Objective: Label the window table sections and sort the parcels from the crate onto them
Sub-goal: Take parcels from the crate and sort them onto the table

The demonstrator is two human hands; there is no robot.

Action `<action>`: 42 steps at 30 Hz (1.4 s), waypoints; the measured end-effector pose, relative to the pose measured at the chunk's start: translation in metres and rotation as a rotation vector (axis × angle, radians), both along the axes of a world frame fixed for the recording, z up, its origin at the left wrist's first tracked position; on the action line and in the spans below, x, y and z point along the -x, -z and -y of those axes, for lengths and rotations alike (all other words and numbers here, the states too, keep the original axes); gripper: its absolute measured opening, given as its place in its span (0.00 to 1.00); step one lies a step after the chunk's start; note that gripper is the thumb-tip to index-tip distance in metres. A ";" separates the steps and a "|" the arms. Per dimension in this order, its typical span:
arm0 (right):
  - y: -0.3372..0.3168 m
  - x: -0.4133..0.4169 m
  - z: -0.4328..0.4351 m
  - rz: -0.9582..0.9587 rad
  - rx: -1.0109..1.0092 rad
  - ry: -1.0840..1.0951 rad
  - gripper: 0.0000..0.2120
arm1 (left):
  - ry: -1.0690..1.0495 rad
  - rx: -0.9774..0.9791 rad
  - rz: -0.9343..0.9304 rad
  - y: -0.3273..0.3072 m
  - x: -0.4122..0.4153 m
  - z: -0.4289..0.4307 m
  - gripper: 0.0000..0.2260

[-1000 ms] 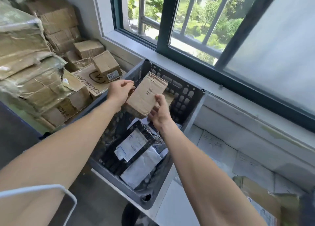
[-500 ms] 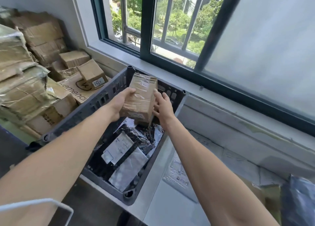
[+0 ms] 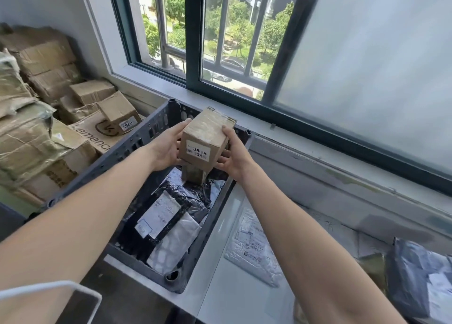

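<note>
A small taped cardboard box (image 3: 208, 133) with a white label reading J414 hangs above the far end of the dark grey plastic crate (image 3: 137, 140). My left hand (image 3: 166, 147) holds its left side and my right hand (image 3: 232, 152) grips its right side and underside. Inside the crate lie black and white mailer bags (image 3: 166, 216), and a second brown box (image 3: 193, 174) stands under the held one. The white window table (image 3: 232, 287) stretches to the right of the crate, with a white bubble mailer (image 3: 254, 245) lying flat on it.
Stacked cardboard boxes (image 3: 36, 128) fill the left side beside the crate. A grey mailer bag (image 3: 420, 274) and a brownish parcel (image 3: 371, 267) lie at the table's right end. The window sill (image 3: 318, 150) and barred window (image 3: 220, 42) run behind. A white wire frame (image 3: 49, 289) sits at bottom left.
The box has been turned in both hands, so its labelled end now faces me. The view has swung right, showing more of the table.
</note>
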State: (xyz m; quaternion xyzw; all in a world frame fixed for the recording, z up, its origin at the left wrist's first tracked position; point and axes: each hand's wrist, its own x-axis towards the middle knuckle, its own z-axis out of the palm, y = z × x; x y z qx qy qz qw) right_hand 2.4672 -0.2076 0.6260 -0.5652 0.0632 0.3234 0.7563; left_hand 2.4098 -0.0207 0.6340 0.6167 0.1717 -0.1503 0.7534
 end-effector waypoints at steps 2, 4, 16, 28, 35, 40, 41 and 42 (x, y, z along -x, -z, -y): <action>-0.002 0.000 0.004 -0.017 0.006 0.017 0.24 | 0.006 0.007 0.010 -0.002 -0.002 0.003 0.29; -0.005 0.000 0.007 -0.031 0.015 0.018 0.26 | 0.001 -0.021 0.041 -0.004 -0.005 0.008 0.27; -0.022 -0.008 0.044 0.222 0.154 0.235 0.17 | -0.247 0.017 0.201 -0.013 -0.024 0.045 0.11; -0.014 0.002 0.113 0.189 -0.064 0.377 0.22 | -0.012 -0.110 0.257 -0.020 -0.042 0.109 0.08; -0.010 0.003 0.150 0.210 -0.054 0.409 0.25 | 0.083 -0.115 0.256 -0.017 -0.051 0.138 0.10; 0.000 0.010 0.173 0.192 -0.017 0.458 0.23 | 0.138 -0.101 0.231 -0.009 -0.053 0.163 0.14; 0.003 0.013 0.177 0.178 0.003 0.464 0.22 | 0.142 -0.107 0.221 -0.006 -0.053 0.170 0.14; 0.006 0.016 0.182 0.157 0.024 0.473 0.22 | 0.144 -0.116 0.208 -0.002 -0.052 0.177 0.14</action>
